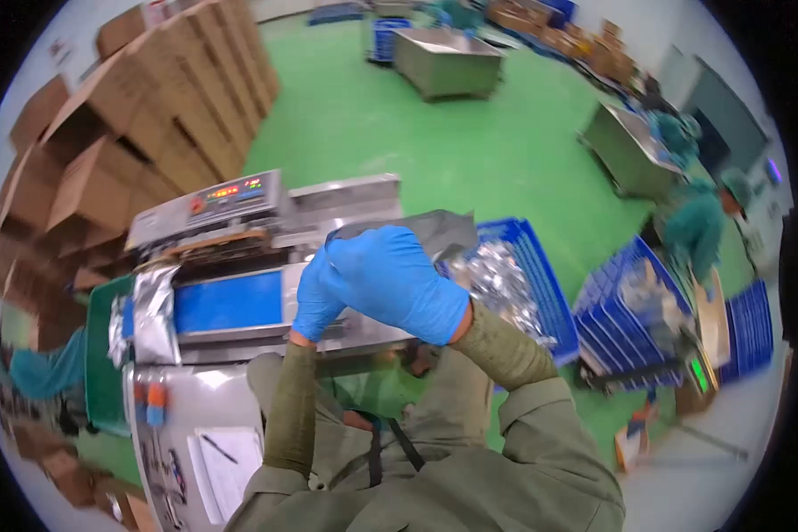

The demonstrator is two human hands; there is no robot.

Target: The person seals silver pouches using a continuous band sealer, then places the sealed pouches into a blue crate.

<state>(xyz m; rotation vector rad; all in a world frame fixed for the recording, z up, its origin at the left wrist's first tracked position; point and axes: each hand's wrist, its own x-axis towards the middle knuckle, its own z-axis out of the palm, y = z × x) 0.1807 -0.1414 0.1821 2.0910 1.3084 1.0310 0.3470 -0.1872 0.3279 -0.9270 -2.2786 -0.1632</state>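
Both of my hands wear blue gloves and are held together in front of my body. My right hand (399, 284) is closed on a grey foil pouch (439, 232), which sticks out behind it to the right. Beside it, my left hand (315, 297) is also closed, its fingers pressed at the left end of the pouch and partly hidden by the right hand. Just past my right hand stands a blue basket (550, 288) holding shiny silver pouches (504, 282). Under and beyond my hands is a sealing machine (213, 213) with a lit red display and a blue belt (229, 301).
A silver pouch (157, 310) lies at the belt's left end, above a green crate (106, 390). Paper with a pen (220, 449) rests on the table at lower left. Cartons (151, 106) are stacked at left. A co-worker (696, 226) stands by another blue basket (607, 310) at right.
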